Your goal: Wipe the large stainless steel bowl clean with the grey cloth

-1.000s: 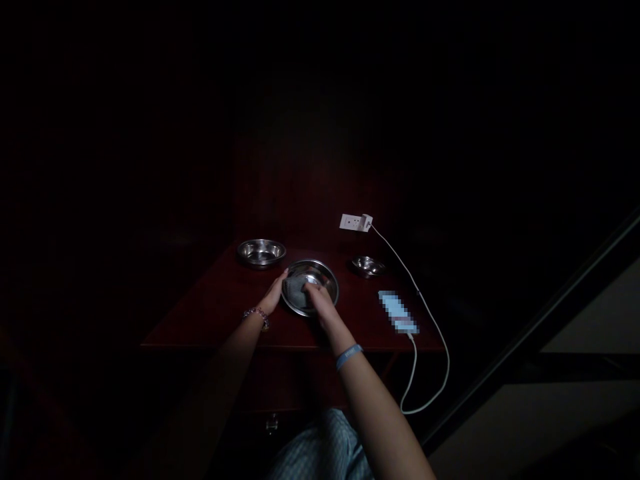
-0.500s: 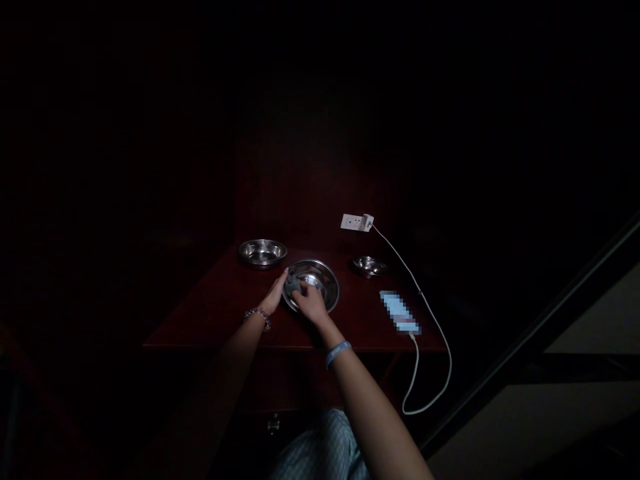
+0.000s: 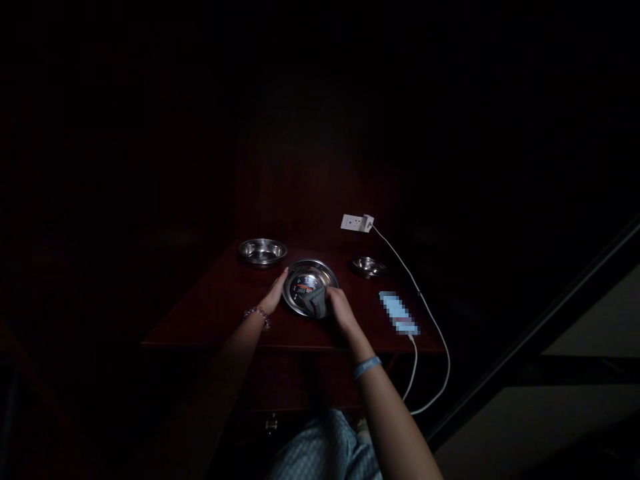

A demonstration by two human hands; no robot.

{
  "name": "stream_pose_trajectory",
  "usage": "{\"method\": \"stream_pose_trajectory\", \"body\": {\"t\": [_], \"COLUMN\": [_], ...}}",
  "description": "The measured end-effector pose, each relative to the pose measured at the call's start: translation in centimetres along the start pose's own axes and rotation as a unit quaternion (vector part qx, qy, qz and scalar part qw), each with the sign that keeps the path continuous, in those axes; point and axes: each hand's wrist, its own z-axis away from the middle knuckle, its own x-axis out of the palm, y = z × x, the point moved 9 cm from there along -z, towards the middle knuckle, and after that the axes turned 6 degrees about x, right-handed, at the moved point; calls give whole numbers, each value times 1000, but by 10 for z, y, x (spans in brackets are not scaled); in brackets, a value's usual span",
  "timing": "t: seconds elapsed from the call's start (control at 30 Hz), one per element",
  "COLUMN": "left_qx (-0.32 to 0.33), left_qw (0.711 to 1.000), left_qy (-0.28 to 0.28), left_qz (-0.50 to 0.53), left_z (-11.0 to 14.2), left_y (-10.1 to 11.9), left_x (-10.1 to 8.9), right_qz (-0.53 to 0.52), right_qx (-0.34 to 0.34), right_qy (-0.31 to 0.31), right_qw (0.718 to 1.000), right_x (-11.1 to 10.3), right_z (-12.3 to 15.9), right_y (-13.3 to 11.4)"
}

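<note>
A shiny stainless steel bowl point(image 3: 296, 275) sits tilted toward me on the dark red table. My left hand point(image 3: 273, 295) grips its left edge, fingers along the outside of the rim. Bunched in my right hand point(image 3: 342, 309) is a grey cloth point(image 3: 315, 304), pressed against the lower right of the bowl's inside. A dark and orange mark, perhaps a label or a reflection, shows on the bowl's bottom. My right fingertips are partly hidden by the cloth.
Farther back on the table point(image 3: 210, 313) stand a steel dish point(image 3: 263, 252) at left and a smaller steel bowl point(image 3: 369, 267) at right. A phone point(image 3: 399, 313) lies at right, its white cable point(image 3: 413, 280) running to a charger in the wall socket point(image 3: 352, 223).
My right hand has swept the cloth from the bowl's left side to its lower right, uncovering the bowl's middle. My left hand stays at the rim.
</note>
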Motion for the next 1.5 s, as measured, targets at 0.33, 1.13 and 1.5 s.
{"method": "stream_pose_trajectory", "body": {"t": [0.33,1.13,1.5], "left_qx": [-27,-31,-25], "left_qw": [1000,999,1000], "left_qy": [4,34,15], "left_qz": [-9,12,-5], "left_z": [2,1,4], "left_y": [-1,-7,5], "left_x": [1,-2,5], "right_qz": [159,468,470], "right_qx": [-53,-168,-168], "right_qy": [16,23,26], "right_qw": [986,867,866], "right_x": [-5,64,67], "right_z": [41,58,53], "right_y": [-42,-39,-35]}}
